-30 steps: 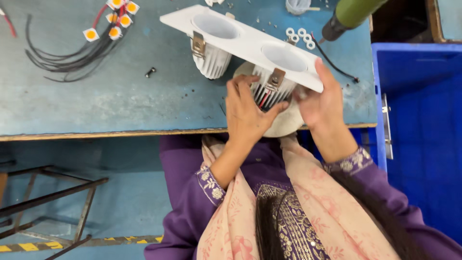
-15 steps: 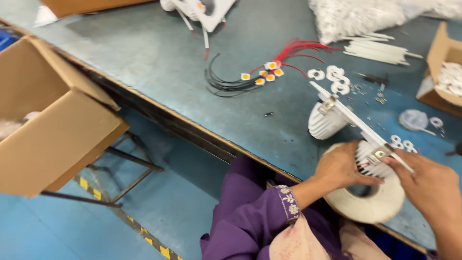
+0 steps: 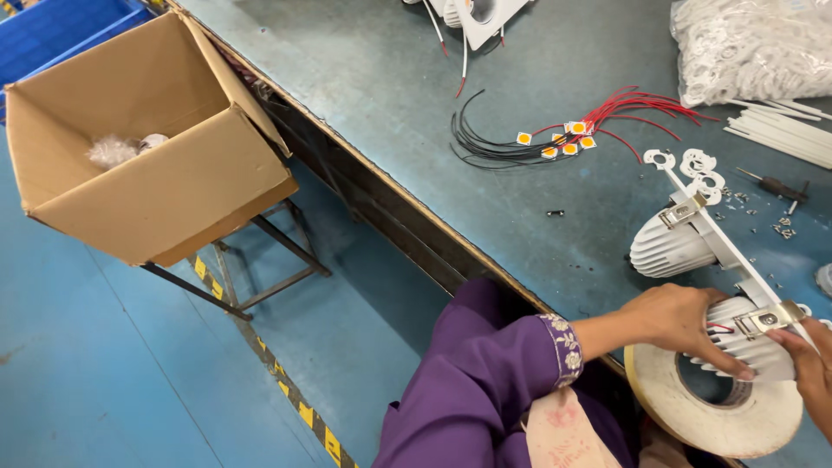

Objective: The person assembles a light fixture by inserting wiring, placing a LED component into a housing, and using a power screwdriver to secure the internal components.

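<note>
Left hand (image 3: 685, 321) fingers clamped on ribbed white lamp housing (image 3: 745, 338), right hand (image 3: 810, 368) cut off by frame, grip unclear.

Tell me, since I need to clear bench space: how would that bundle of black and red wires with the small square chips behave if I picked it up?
The wire bundle would probably flop and sag, since its strands already curve loosely across the table. It looks light. The loose wires fan apart, so they may tangle or snag, and the small square chips would likely dangle.
</note>
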